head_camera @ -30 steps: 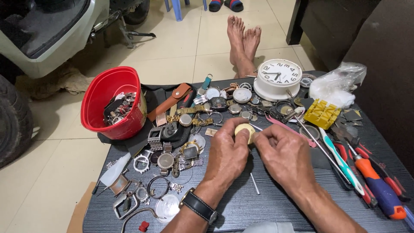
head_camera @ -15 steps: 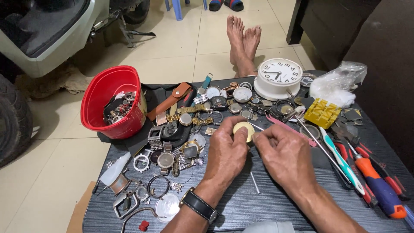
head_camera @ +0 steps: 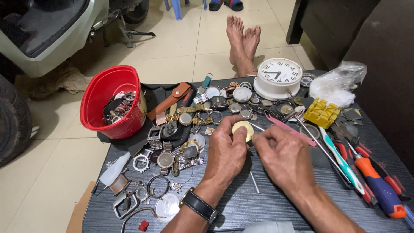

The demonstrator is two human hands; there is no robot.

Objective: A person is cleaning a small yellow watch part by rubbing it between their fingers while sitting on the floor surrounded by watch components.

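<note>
My left hand (head_camera: 227,154) holds a small round gold-coloured watch case (head_camera: 242,129) between thumb and fingers, above a dark slatted table (head_camera: 267,203). A black-strapped wristwatch (head_camera: 198,205) sits on that wrist. My right hand (head_camera: 282,156) is closed right beside the case, fingertips pinched at its edge; whatever it pinches is too small to make out. A thin metal pin (head_camera: 254,182) lies on the table between the two hands.
A heap of watches and watch parts (head_camera: 181,138) lies to the left. A red bucket (head_camera: 113,101) holds more parts. A white alarm clock (head_camera: 278,77), yellow block (head_camera: 321,113), plastic bag (head_camera: 338,84), toothbrush (head_camera: 343,162) and screwdrivers (head_camera: 377,183) crowd the right. Bare feet (head_camera: 243,41) rest beyond the table.
Both hands stay closed around the gold case; the right hand's fingertips have drawn a little closer to its edge. Nothing else on the table has moved.
</note>
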